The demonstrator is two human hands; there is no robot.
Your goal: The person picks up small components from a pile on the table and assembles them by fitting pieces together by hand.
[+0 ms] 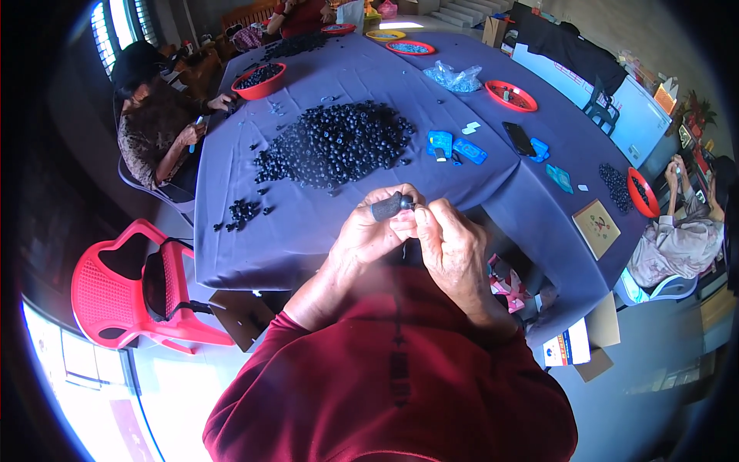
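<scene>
Both my hands meet above the near edge of the table. My left hand (368,229) is closed, with a dark sleeve (386,208) on one finger. Between its fingertips is a small black round part (406,202), like a bead or cap. My right hand (453,240) pinches thumb and finger together right beside that part; whatever sits in the pinch is too small to name. Just beyond my hands lies a large pile of similar black parts (339,142). A smaller cluster of black parts (242,213) rests to its left.
A purple cloth covers the table (308,250). On it are red bowls (263,90), a plastic bag (453,78), blue packets (469,151) and a phone (519,139). Other people sit left, right and at the far end. A pink chair (131,292) stands at left.
</scene>
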